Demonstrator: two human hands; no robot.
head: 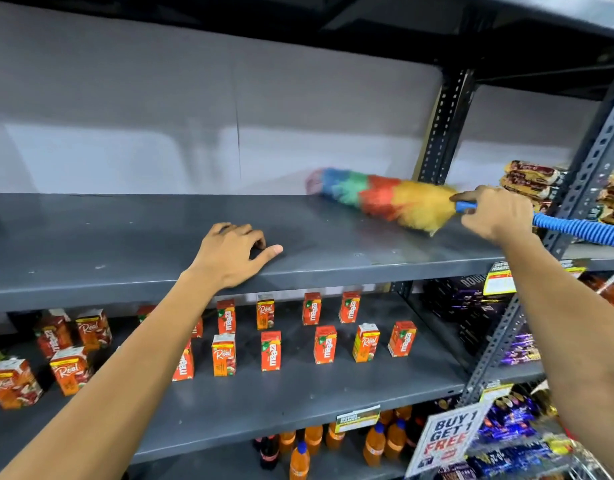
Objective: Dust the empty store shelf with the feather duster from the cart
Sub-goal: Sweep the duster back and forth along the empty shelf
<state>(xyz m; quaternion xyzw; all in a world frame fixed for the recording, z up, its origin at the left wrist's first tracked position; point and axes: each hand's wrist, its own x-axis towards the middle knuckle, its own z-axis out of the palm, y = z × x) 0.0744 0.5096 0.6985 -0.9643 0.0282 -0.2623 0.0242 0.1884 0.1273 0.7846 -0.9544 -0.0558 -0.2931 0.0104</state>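
Your left hand (234, 252) rests loosely curled on the near edge of the empty shelf (125, 237), holding nothing; your right hand (496, 211) is closed around the blue handle of the feather duster (381, 199), whose head lies on the shelf's right part. Sweep leftward in overlapping strokes, reaching the far corners.

One feather duster (378, 197) — two hands, one shelf (125, 237).
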